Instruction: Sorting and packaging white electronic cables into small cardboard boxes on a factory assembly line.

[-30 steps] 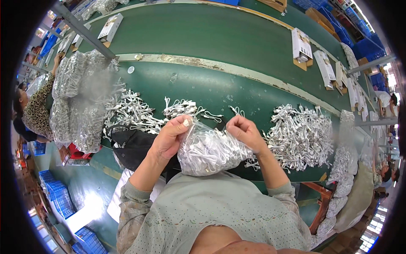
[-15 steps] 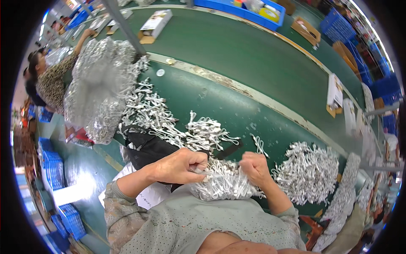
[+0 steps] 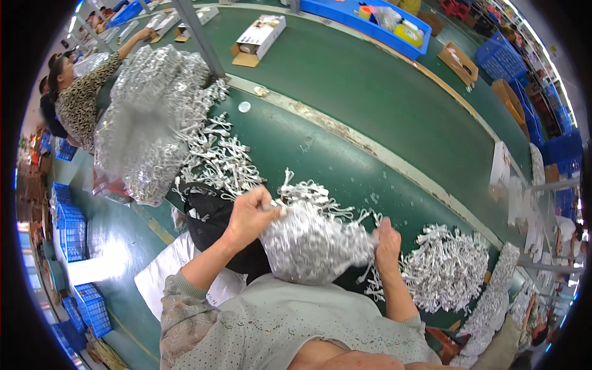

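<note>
Between my hands hangs a clear plastic bag [image 3: 311, 246] packed with short white cables, blurred by motion. My left hand [image 3: 250, 213] pinches its upper left edge. At the bag's right side, my right hand [image 3: 387, 243] is closed on the other edge, though its fingertips are partly hidden. Just beyond the bag lies a small heap of white cables [image 3: 302, 191]. To the right of my right hand is a larger pile of white cables [image 3: 444, 265]. More loose cables [image 3: 219, 157] spread out to the far left.
Large bundles of bagged cables [image 3: 145, 123] stand at the left, near a co-worker [image 3: 86, 105] reaching over the belt. Beyond a worn ledge [image 3: 333, 126] runs a green conveyor [image 3: 370, 86] carrying an open white box [image 3: 262, 37]. Black cloth [image 3: 206, 216] lies beside my left forearm.
The bag has been lifted and stretched wider, its cables now blurred. My left hand moved up and left; my right hand shifted slightly right. The view has shifted a little.
</note>
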`<action>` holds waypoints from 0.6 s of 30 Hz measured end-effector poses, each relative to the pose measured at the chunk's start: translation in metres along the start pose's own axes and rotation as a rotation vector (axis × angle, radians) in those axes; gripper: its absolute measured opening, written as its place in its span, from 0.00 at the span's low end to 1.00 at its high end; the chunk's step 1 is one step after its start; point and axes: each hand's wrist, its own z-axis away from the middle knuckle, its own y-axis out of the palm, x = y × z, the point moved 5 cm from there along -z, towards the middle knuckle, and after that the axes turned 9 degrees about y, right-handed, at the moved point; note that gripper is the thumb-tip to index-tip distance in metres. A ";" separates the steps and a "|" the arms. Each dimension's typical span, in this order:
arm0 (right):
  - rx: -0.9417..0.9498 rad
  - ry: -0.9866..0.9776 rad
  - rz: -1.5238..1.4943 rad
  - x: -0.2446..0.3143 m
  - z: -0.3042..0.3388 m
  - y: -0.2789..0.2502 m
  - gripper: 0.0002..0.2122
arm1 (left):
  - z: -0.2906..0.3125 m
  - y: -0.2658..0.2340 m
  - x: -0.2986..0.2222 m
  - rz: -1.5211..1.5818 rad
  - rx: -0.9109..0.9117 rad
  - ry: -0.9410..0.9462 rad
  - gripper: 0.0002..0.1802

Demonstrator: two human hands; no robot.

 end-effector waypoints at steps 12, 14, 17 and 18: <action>-0.085 -0.205 0.717 0.032 -0.002 0.015 0.21 | -0.036 0.035 0.043 0.253 -0.100 -0.103 0.15; -0.250 -0.384 0.793 0.027 -0.010 0.015 0.19 | -0.024 0.041 0.016 0.340 0.154 -0.071 0.25; -0.284 -0.423 0.823 0.031 0.003 0.031 0.14 | -0.010 0.038 -0.004 0.013 0.167 0.081 0.23; -0.222 -0.460 0.735 0.040 0.016 0.034 0.14 | -0.010 0.036 0.005 -0.034 0.064 -0.012 0.18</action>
